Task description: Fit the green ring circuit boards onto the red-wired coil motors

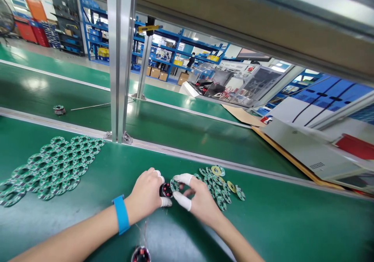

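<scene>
L hand [147, 192]: thumb + forefinger tips pinching dark wound core [166, 190] btwn them, rest of fingers curled behind; blue wristband [121, 214] on that arm.
R hand [201, 199]: thumb + forefinger tips closed on one green ring board [174, 185]; other fingers bent, partly hidden. White finger covers [183, 200] on tips, both hands.
Wound core: held over mid tabletop [292, 223], in from far edge rail [187, 158]; red-coil face turned R, thin wires under it.
Ring board: tilted up, just beside core's coil face; touching or tiny gap, can't tell.
Core + board step: prob. bringing the two face to face; board doesn't look seated.
Core + board next: would call for firm L grip, R tips turning ring square to coil face, hole lined up, wires kept clear.
Loose board pile [221, 204]: R of R hand, nr far edge, a few yellow rings [231, 186] mixed in.
Board rows [71, 184]: tabletop's L part, overlapping, reaching up nr far edge rail.
Second core [141, 254]: toward near edge, below L hand, cut off by view; wires rising from it.
Third core [59, 110]: past far edge rail, far L, well apart.
</scene>
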### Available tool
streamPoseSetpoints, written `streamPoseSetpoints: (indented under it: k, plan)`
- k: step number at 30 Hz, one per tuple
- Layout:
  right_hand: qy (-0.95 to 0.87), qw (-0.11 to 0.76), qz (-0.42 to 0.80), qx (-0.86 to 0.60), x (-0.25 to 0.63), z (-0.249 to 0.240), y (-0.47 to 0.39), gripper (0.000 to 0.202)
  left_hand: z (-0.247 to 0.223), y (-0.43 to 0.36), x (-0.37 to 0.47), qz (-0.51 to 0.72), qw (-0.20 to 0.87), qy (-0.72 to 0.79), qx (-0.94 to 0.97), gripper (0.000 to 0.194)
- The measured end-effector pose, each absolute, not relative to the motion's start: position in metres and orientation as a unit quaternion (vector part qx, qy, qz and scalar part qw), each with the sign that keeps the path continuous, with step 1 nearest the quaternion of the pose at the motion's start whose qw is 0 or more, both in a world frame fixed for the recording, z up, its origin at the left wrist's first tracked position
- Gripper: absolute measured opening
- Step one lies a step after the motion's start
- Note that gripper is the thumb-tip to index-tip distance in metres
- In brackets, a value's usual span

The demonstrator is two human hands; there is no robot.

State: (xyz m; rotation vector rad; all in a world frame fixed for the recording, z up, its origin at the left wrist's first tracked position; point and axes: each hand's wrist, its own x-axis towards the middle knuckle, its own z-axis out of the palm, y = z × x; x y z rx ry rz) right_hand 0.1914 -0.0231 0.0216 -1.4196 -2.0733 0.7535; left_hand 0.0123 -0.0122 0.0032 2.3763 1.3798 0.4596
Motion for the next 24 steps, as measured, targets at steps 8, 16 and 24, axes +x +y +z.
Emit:
streamPoseSetpoints:
  k: [8, 16, 24]
  plan:
    - [-0.821, 0.209, 0.203, -0.491, 0.186, 0.012, -0.031, 0.033, -0.003, -0.012, 0.013, 0.166, 0.166, 0.487, 0.842, 0.034]
    - [-0.834, 0.223, 0.169, -0.475, 0.192, 0.004, -0.032, 0.030, -0.005, -0.012, 0.013, 0.167, 0.169, 0.491, 0.838, 0.037]
    - [-0.845, 0.245, 0.142, -0.453, 0.195, -0.004, -0.030, 0.032, -0.004, -0.011, 0.013, 0.158, 0.167, 0.492, 0.840, 0.034]
